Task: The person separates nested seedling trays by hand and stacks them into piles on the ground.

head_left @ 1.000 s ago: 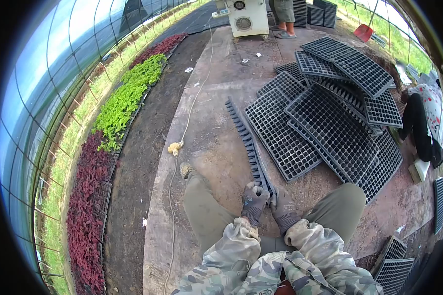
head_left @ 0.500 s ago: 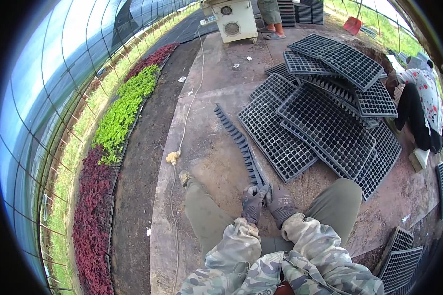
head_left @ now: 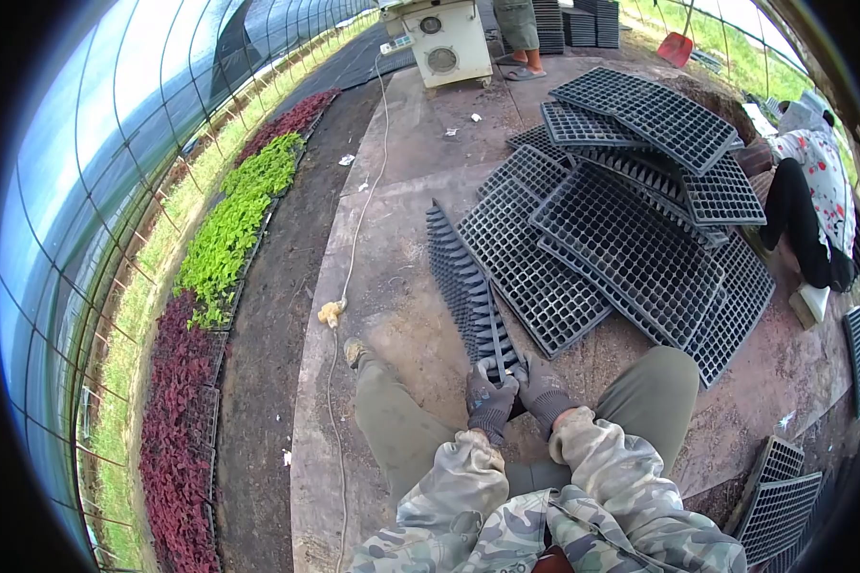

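A black plastic seedling tray (head_left: pixel 457 282) stands tilted on its long edge between my knees, its cell bottoms facing left. My left hand (head_left: pixel 492 396), in a grey glove, is closed on the tray's near end. Close beside it, my gloved right hand (head_left: pixel 545 392) grips the same end, fingers bent around the rim. The palms and the tray's nearest corner are partly hidden by the gloves. To the right, a loose pile of black seedling trays (head_left: pixel 631 253) lies at several angles, its closest tray almost touching the one I hold.
A pale cable with a yellowish lump (head_left: pixel 332 313) runs along the left. Red and green seedlings (head_left: pixel 225 244) line the wall. At right a person in a floral top (head_left: pixel 817 177) crouches. Beyond are a white machine (head_left: pixel 440 48), another person's legs (head_left: pixel 521 38) and a red shovel (head_left: pixel 676 48).
The held tray has rolled from nearly edge-on, so more of its cell bottoms now show on the left. Both hands stay at its near end. The view has shifted slightly.
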### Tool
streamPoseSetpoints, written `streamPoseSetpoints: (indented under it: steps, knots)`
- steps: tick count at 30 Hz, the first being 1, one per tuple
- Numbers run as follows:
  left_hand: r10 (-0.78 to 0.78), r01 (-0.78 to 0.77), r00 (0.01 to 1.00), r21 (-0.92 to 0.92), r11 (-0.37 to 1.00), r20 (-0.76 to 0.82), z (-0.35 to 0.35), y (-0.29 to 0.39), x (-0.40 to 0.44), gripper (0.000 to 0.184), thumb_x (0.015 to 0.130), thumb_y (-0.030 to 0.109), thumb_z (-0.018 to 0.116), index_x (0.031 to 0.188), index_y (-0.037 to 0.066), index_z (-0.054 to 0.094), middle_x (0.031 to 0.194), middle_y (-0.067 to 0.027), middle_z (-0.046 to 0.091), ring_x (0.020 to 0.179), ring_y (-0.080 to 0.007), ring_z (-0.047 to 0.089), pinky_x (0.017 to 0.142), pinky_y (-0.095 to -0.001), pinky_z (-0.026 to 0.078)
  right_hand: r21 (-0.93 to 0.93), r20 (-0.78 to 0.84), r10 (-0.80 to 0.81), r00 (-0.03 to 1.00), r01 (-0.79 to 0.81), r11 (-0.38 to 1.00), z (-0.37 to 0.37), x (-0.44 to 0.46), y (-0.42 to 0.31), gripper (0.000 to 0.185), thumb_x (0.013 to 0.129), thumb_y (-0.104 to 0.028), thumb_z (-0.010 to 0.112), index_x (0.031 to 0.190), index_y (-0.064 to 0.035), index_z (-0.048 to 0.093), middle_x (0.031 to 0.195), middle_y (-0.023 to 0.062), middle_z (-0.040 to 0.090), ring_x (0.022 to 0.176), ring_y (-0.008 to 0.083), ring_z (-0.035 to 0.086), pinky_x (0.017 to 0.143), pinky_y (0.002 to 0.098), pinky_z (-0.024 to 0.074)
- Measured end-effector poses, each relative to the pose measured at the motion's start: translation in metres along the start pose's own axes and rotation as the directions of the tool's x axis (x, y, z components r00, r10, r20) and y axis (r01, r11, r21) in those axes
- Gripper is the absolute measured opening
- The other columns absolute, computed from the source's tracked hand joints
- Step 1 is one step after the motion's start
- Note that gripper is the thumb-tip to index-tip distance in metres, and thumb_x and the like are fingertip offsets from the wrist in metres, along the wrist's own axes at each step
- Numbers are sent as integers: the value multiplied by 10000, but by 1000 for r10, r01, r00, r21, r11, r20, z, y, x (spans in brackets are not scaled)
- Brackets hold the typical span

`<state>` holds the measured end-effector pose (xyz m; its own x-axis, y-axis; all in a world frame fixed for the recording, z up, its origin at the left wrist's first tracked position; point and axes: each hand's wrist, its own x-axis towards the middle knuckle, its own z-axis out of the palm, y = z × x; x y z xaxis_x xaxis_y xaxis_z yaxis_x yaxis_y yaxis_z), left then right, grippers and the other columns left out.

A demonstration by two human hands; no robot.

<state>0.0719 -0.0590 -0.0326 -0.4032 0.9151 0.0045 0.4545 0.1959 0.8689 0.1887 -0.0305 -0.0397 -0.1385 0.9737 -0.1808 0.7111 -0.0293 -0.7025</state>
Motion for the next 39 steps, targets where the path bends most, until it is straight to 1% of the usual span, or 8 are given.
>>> streamPoseSetpoints:
  steps: [10, 15, 19, 26, 29, 34, 36, 39]
  knots:
    - [-256, 274, 956, -129, 953, 143, -28, -13, 14, 343, 706, 148, 715, 986, -1, 585, 831, -128, 647, 746, -219, 628, 694, -353, 499, 169, 99, 120, 988, -136, 976, 14, 39, -48, 486, 862, -317, 558, 1252, -30, 518, 1149, 250, 602, 1114, 378, 563, 962, 410, 428]
    - [-110, 110, 994, -8, 994, 26, -33, -6, 2, 299, 720, 109, 716, 954, 0, 565, 792, -66, 628, 692, -153, 588, 651, -312, 488, 498, 219, 30, 975, -138, 856, 57, 64, -17, 464, 854, -263, 581, 1264, -52, 528, 1158, 201, 620, 1103, 295, 591, 960, 368, 434]
    - [-98, 102, 994, -93, 990, 50, -42, 6, -15, 233, 714, 80, 710, 885, 10, 568, 738, -44, 613, 657, -117, 571, 621, -295, 480, 431, 196, 87, 977, -165, 887, 31, 34, -28, 471, 847, -238, 586, 1278, -59, 523, 1136, 184, 628, 1078, 280, 599, 954, 358, 439]
    - [-94, 89, 996, -277, 957, -4, -58, 28, -24, 202, 742, 72, 708, 868, 25, 557, 690, -31, 582, 612, -114, 541, 575, -277, 463, 285, -69, -139, 988, 153, 946, -16, -11, -84, 545, 863, -259, 544, 1345, -43, 408, 1232, 301, 505, 1125, 405, 530, 971, 440, 413]
    - [-182, 199, 977, -169, 965, 110, -52, -11, -27, 209, 719, 70, 713, 850, 38, 553, 699, -37, 592, 611, -113, 546, 568, -280, 462, 194, 155, 89, 984, -119, 974, 33, 3, -39, 496, 872, -261, 531, 1312, -51, 438, 1149, 284, 567, 1086, 409, 556, 962, 441, 418]
    - [-146, 142, 989, -161, 977, -14, -60, 14, -26, 244, 670, 112, 737, 811, 44, 551, 726, -49, 603, 629, -140, 562, 588, -305, 467, 189, 169, 86, 982, -118, 975, -14, -12, -86, 503, 874, -275, 536, 1297, -25, 433, 1102, 264, 594, 1051, 408, 573, 944, 443, 428]
    - [-79, 70, 994, -107, 992, -77, -63, 20, -20, 248, 665, 111, 737, 812, 43, 549, 718, -55, 598, 628, -153, 562, 593, -310, 466, 196, -99, -213, 972, 229, 953, -13, -12, -89, 540, 881, -276, 534, 1317, -1, 371, 1181, 283, 525, 1059, 421, 557, 915, 466, 444]
    - [4, -12, 993, -59, 998, -122, -51, -20, -16, 247, 663, 104, 726, 809, 40, 537, 677, -66, 575, 612, -183, 556, 589, -334, 461, 235, -98, -209, 973, 226, 945, 2, -6, -72, 550, 880, -277, 532, 1324, 2, 368, 1159, 274, 532, 1053, 421, 554, 917, 467, 441]
